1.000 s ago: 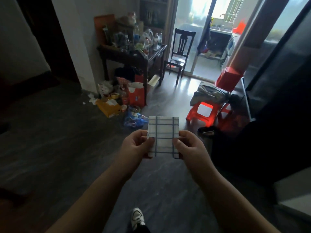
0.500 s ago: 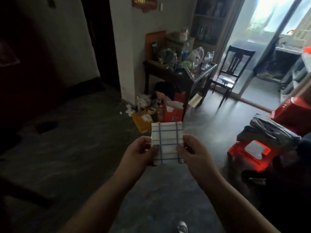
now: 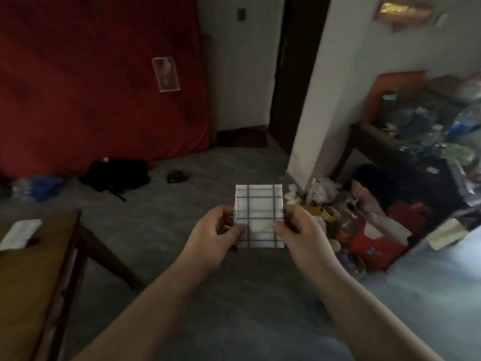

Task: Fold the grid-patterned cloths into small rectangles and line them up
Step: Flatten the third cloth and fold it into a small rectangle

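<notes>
Hanging in the air over the grey floor (image 3: 234, 308), the folded cloth (image 3: 260, 217) is a small white rectangle crossed by dark grid lines, held upright with its broad face toward the camera. The left grip (image 3: 213, 238) pinches the cloth's lower left edge, thumb on the front and the other fingers curled behind. The right grip (image 3: 299, 235) pinches the lower right edge the same way, so both thumbs lie on the near face and the top half of the cloth stands free above them. Low and well to the left of the cloth is a brown wooden bench (image 3: 31, 282), with a pale folded piece (image 3: 20, 234) lying near its far end; it is too blurred to make out a pattern. Beyond the cloth to the left, a black bag (image 3: 117, 174) and a small dark box (image 3: 177, 176) lie on the floor in front of a large red panel (image 3: 91, 87) leaning against the wall. Just right of the cloth, a red bag (image 3: 374, 243) sits among litter and bottles on the floor. Farther right of the cloth stands a dark table (image 3: 390, 144) crowded with bottles.
</notes>
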Tool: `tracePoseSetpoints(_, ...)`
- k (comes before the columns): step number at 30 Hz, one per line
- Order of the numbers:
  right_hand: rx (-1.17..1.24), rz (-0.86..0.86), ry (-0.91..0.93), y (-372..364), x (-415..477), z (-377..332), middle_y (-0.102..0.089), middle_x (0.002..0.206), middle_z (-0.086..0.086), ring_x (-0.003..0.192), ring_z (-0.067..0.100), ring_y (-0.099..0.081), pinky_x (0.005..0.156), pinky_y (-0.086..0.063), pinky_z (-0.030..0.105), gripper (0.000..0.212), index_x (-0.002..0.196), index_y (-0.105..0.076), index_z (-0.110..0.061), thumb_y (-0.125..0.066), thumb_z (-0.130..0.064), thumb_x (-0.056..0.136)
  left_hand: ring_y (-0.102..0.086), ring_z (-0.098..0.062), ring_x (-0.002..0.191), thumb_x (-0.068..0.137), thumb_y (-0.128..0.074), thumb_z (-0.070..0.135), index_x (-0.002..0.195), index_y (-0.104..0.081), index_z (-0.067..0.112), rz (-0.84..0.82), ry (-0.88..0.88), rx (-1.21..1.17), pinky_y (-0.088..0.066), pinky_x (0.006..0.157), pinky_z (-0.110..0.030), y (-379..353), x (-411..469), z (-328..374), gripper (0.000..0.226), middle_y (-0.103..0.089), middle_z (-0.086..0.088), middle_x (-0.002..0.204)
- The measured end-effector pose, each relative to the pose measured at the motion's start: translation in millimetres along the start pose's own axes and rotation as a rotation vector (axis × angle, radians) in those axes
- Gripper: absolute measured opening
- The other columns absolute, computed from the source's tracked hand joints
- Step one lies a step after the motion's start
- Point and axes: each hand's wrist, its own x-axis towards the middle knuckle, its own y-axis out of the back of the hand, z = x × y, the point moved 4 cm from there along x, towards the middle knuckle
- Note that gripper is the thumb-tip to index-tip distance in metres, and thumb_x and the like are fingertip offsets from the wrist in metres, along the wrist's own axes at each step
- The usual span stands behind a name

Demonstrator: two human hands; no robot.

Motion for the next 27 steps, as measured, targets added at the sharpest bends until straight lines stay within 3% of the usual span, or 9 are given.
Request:
tracePoseSetpoints(4,0.019,-0.187,-0.096,-53.8,76.1,-2.3,-0.076,0.099,-0.014,0.09,0.003,-0.072,0.085,-0.061,0.035,0.015,0.109,-0.066,-0.03,-0.066,-0.021,0.098,-0.073,-0.012,0.085,0.095,-0.067,0.011,0.104,-0.065,0.023,0.214,0.078,-0.056,-0.063,0.068,-0.032,45.7,43.4,-12.2,0.015,-0.076,0.004,0.094)
tracePoseSetpoints(11,-0.017,-0.495,-0.113,-179.1,188.7,-20.6,-0.075,0.105,-0.005,0.094,0.009,-0.072,0.082,-0.062,0.034,0.02,0.112,-0.061,-0.029,-0.061,-0.013,0.1,-0.073,-0.01,0.086,0.096,-0.066,0.018,0.109,-0.064,0.028,0.451,0.151,-0.09,-0.063,0.07,-0.031,155.0,112.1,-45.1,0.017,-0.075,0.009,0.096)
tracePoseSetpoints(19,-0.022,-0.623,-0.029,-354.3,328.1,-68.4,-0.076,0.104,-0.003,0.096,0.013,-0.074,0.084,-0.063,0.039,0.021,0.109,-0.064,-0.029,-0.062,-0.01,0.1,-0.072,-0.004,0.083,0.094,-0.068,0.014,0.108,-0.062,0.028,0.587,0.195,-0.161,-0.059,0.066,-0.02,318.3,227.0,-58.5,0.021,-0.074,0.005,0.096)
tracePoseSetpoints(24,0.011,-0.681,0.014,-455.3,404.2,-94.1,-0.076,0.101,-0.004,0.094,0.014,-0.074,0.076,-0.061,0.032,0.022,0.107,-0.064,-0.031,-0.063,-0.01,0.099,-0.073,-0.018,0.091,0.095,-0.065,0.01,0.114,-0.063,0.016,0.637,0.211,-0.21,-0.063,0.075,-0.034,411.1,290.0,-58.8,0.02,-0.073,-0.005,0.104)
tracePoseSetpoints(27,0.064,-0.717,-0.026,-502.2,442.6,-98.3,-0.076,0.101,-0.005,0.092,0.01,-0.073,0.07,-0.058,0.025,0.02,0.108,-0.064,-0.028,-0.062,-0.009,0.1,-0.074,-0.019,0.09,0.096,-0.064,0.01,0.109,-0.064,0.019,0.701,0.228,-0.235,-0.063,0.077,-0.04,450.5,324.7,-67.9,0.016,-0.074,-0.003,0.1)
